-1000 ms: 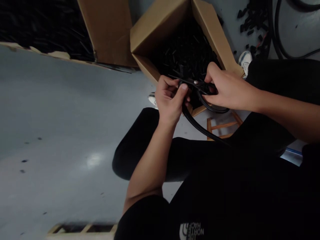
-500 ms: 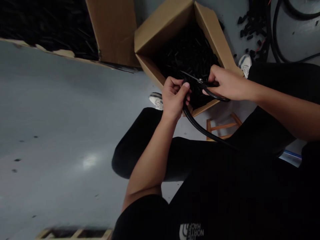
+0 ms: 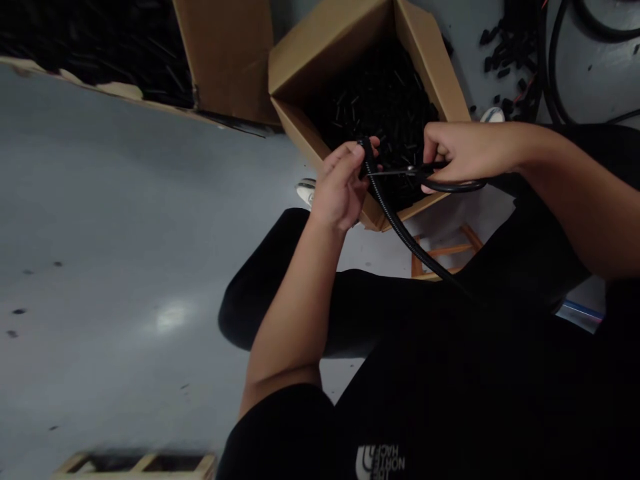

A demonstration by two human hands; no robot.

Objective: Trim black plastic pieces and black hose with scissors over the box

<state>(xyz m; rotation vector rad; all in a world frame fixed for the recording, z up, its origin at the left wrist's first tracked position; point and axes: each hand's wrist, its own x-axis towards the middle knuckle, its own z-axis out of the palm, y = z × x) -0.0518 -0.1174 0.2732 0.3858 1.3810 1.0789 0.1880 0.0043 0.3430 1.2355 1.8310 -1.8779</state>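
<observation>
Conduit (image 3: 385, 213) clamped in left hand (image 3: 340, 187), scissors (image 3: 405, 171) gripped in right hand (image 3: 467, 152), blades touching it.

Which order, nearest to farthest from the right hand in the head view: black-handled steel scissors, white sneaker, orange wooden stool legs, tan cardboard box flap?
From the right hand:
1. Black-handled steel scissors, held in it.
2. White sneaker, just above it, at right.
3. Orange wooden stool legs, below it.
4. Tan cardboard box flap, far upper left.

A workshop; painted concrete floor (image 3: 110, 220); cardboard box (image 3: 325, 60) of cut black tubing pieces (image 3: 380, 107)
</observation>
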